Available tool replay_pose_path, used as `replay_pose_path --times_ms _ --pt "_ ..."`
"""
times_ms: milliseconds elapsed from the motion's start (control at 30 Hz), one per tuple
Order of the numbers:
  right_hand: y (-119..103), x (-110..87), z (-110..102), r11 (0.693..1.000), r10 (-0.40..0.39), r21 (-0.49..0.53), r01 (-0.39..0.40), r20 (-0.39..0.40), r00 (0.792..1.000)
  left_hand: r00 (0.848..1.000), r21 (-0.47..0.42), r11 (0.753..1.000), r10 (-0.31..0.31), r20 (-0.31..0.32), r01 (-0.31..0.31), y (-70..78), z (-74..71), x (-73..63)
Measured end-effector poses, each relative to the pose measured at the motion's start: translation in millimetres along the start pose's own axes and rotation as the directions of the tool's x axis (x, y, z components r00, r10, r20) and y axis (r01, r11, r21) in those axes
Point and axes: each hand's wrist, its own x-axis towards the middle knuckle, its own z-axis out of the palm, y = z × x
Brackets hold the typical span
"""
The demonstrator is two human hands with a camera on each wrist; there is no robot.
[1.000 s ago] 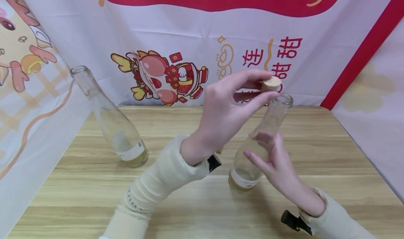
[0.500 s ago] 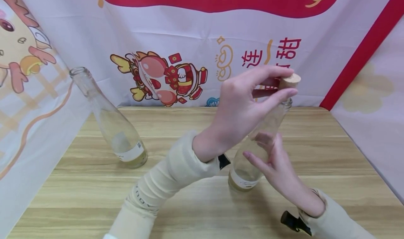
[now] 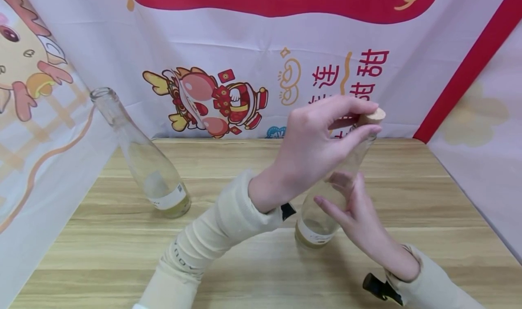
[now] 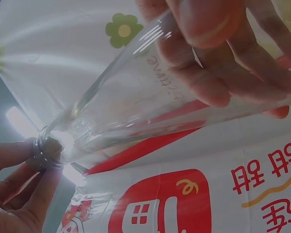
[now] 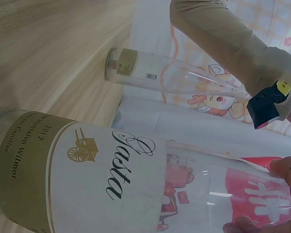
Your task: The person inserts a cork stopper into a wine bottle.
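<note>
My left hand (image 3: 316, 152) pinches a cork stopper (image 3: 373, 117) between thumb and fingertips at the mouth of a clear glass wine bottle (image 3: 316, 200). In the left wrist view the cork (image 4: 52, 147) shows through the glass at the bottle's lip, with the fingers around it. My right hand (image 3: 363, 223) holds the same bottle by its upper body, thumb on the near side and fingers behind. The bottle stands upright on the table, some pale liquid at its bottom. Its white and olive label (image 5: 87, 160) fills the right wrist view.
A second clear bottle (image 3: 151, 168) without a stopper stands at the left of the wooden table (image 3: 228, 263). Printed white cloth (image 3: 228, 37) hangs behind and along both sides. Dark devices are strapped to both wrists.
The left hand has carried the cork rightward from beside the bottle's mouth to over it, then lowered it onto the opening. The right hand and both bottles stay in place.
</note>
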Motion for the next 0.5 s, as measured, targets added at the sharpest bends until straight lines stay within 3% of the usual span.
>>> replay_pose_path --times_ms 100,167,400,500 --pt "0.2 -0.2 0.0 1.0 -0.011 0.001 0.011 0.001 1.0 0.998 -0.002 0.999 0.052 -0.021 -0.052 -38.0 15.7 -9.0" --pt "0.2 -0.6 0.0 1.0 -0.012 0.0 0.012 0.001 1.0 0.998 -0.003 0.998 0.063 -0.028 -0.063 -47.6 19.4 -11.2" --pt "-0.1 -0.7 0.0 1.0 -0.013 -0.011 0.013 0.001 1.0 0.998 0.017 0.998 0.052 0.043 -0.052 22.1 -11.0 3.3" --pt "0.0 -0.6 -0.3 1.0 -0.015 -0.014 0.015 0.004 1.0 0.997 0.016 0.999 0.048 0.054 -0.049 31.3 -14.1 6.0"
